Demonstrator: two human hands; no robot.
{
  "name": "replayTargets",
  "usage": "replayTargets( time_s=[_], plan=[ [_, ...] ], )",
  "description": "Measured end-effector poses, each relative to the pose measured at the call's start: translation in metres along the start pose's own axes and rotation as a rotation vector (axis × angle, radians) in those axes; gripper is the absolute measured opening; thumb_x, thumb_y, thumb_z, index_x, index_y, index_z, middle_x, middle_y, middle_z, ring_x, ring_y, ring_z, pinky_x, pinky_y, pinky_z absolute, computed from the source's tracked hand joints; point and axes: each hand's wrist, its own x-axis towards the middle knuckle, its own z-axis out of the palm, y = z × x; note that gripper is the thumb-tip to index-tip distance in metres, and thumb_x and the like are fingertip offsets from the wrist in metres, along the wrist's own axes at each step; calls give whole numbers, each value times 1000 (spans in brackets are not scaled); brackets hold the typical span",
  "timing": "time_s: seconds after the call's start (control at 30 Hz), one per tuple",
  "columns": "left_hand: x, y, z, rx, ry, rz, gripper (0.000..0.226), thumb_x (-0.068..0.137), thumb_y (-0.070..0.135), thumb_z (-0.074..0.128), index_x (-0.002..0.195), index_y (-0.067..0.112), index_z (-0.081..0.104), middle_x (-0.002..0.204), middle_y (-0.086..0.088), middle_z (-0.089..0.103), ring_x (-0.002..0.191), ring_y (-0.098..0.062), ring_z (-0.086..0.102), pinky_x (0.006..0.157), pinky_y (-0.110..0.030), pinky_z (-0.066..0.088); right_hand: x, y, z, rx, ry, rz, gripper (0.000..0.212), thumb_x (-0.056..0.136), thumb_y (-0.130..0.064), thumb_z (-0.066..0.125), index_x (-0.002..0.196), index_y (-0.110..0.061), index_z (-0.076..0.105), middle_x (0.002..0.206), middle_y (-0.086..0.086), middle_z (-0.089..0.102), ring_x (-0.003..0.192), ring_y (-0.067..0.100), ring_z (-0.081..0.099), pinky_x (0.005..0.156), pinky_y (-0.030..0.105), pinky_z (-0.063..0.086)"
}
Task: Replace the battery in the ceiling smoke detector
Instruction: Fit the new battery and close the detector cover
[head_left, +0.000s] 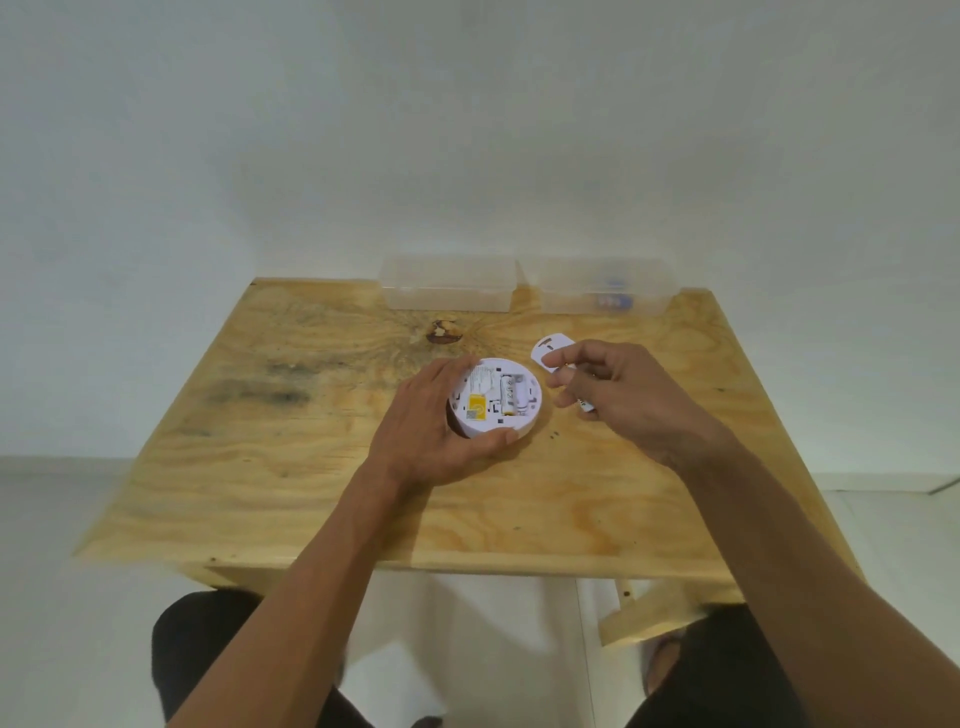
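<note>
White plastic was the material of the round smoke detector (496, 402), which lay on its face near the middle of the plywood table (311, 467), with the back side open to the camera. Inside the open compartment one battery (508, 396) sat in its slot, pointing away from the person, and a yellow label (476, 406) was just beside it on the left. The left hand (436, 421) was wrapped around the left and near edge of the detector, with the thumb pressed on the front rim and the fingers curved over the far rim. The right hand (618, 395) hovered just to the right of the detector, and its fingers were closed on a second battery (579, 395), of which only white parts showed between the fingers. A small white cover (545, 349) lay flat on the table behind this hand. Two clear plastic boxes, the left box (449, 286) and the right box (605, 288), stood at the far edge of the table against the wall.
</note>
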Motion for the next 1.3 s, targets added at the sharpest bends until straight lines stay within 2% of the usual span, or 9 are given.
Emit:
replayTargets(
  time_s=[0.13,0.3,0.47,0.67,0.73,0.83,1.0,1.13,1.3],
  plan=[
    [0,-2,1,12,-11,-1,97,66,76,66,143,20,48,136,5,57,122,-13,53,107,-39,43,5,6,10,-28,156,-115,14,88,-21,75,101,-17,74,83,2,76,66,-3,64,60,7,45],
    [1,-3,2,21,-11,11,95,67,74,68,143,20,48,133,5,58,119,-12,54,105,-38,44,12,4,23,-23,277,-177,20,76,-22,86,92,-13,78,83,0,77,72,5,73,66,15,53],
    [1,-2,1,-2,-1,19,93,67,71,71,141,18,51,128,6,60,114,-11,56,101,-38,47,21,-4,33,-89,330,-218,20,74,-24,87,90,-15,79,80,-7,75,71,-3,68,61,5,48],
    [2,-3,2,8,-22,29,92,70,72,67,142,18,49,129,5,60,116,-13,56,102,-38,45,34,-5,44,-268,281,-262,24,75,-23,86,95,-11,79,81,1,75,68,-4,64,61,2,47],
    [2,-4,3,8,-24,17,94,69,72,67,143,18,49,129,5,59,115,-14,57,102,-42,46,35,-4,46,-323,282,-279,26,76,-24,85,97,-10,79,86,3,76,70,2,66,65,4,48],
    [2,-6,4,16,-26,-6,97,68,75,67,144,19,47,132,5,58,118,-15,56,103,-44,47,34,-3,45,-369,291,-312,27,79,-24,83,99,-7,78,93,7,78,79,12,67,77,25,54],
    [2,-5,5,23,-24,2,98,67,78,64,144,20,47,133,5,58,118,-15,56,103,-44,46,36,-2,43,-502,264,-349,20,86,-27,75,95,-9,80,90,7,77,70,6,54,63,19,37],
    [1,-3,4,24,-14,-2,99,66,79,62,144,21,47,133,5,58,118,-14,55,104,-41,45,40,5,44,-529,258,-323,22,89,-32,73,95,-13,81,89,7,74,83,19,60,69,32,43],
    [1,-1,3,22,17,13,96,66,78,62,142,20,49,131,7,58,116,-11,55,103,-37,45,35,16,49,-582,284,-323,23,90,-36,69,90,-15,80,89,3,63,91,16,48,71,30,35]
  ],
)
